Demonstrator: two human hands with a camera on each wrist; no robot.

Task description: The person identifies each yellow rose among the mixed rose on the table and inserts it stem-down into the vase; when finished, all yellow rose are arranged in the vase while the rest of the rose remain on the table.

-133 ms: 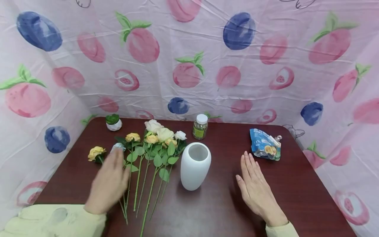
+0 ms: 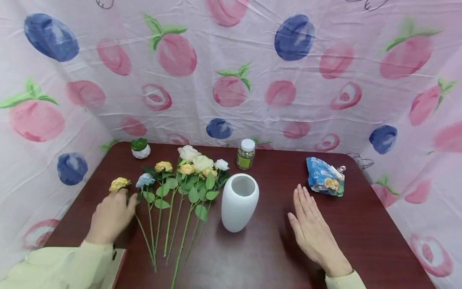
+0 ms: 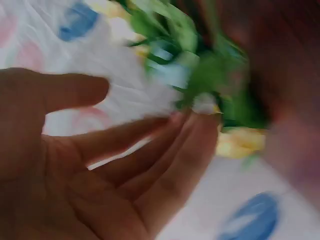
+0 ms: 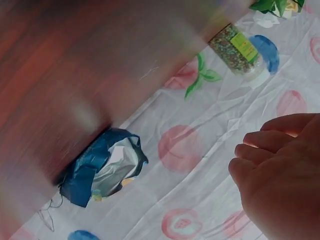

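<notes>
My left hand (image 2: 111, 218) is at the yellow rose (image 2: 119, 184) on the table's left side, its fingertips overlapping the flower's base and leaves. In the left wrist view the thumb stands well apart from the extended fingers (image 3: 170, 175), and nothing is gripped between them. Just right of that hand lies a blue rose (image 2: 145, 180), its stem running toward the front. My right hand (image 2: 313, 235) rests flat on the table with straight fingers, holding nothing. The white vase (image 2: 236, 214) stands upright between the hands.
Several yellow and cream roses (image 2: 202, 163) lie left of the vase. Behind it stands a jar with a white lid (image 2: 246, 154). A small potted succulent (image 2: 140, 148) sits at the back left, and a blue pouch (image 2: 325, 177) with a clip lies at the right. Printed cloth surrounds the table.
My left hand has moved left and slightly nearer me, from over the blue rose to the yellow rose, uncovering the blue one. The right hand keeps its place.
</notes>
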